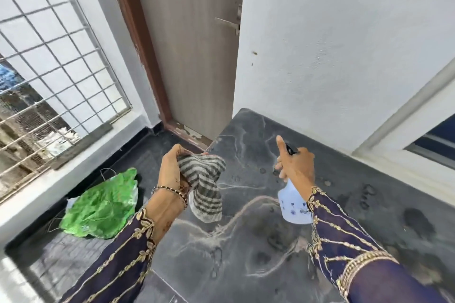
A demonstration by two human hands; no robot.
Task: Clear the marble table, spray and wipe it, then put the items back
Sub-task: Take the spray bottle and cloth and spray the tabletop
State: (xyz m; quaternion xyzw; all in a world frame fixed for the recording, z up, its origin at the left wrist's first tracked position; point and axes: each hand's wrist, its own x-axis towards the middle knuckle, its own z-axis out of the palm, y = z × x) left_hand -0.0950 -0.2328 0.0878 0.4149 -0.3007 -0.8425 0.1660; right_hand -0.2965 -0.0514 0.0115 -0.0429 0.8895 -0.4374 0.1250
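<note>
The dark grey marble table (pixel 246 145) with pale veins fills the lower right; its top carries dust marks and dark spots. My left hand (pixel 172 167) grips a grey-and-white striped cloth (pixel 205 187) that hangs down over the table's left part. My right hand (pixel 295 165) holds a pale blue spray bottle (pixel 293 204) by its neck above the table's middle, with the black nozzle poking out past my fingers and the index finger raised. Both sleeves are dark blue with gold embroidery.
A green plastic bag (pixel 101 204) lies on the dark floor left of the table. A brown-framed door (pixel 187 44) stands behind the table's far left corner. A white wall and window frame (pixel 403 115) border the table's right; a grilled window (pixel 49 56) is at left.
</note>
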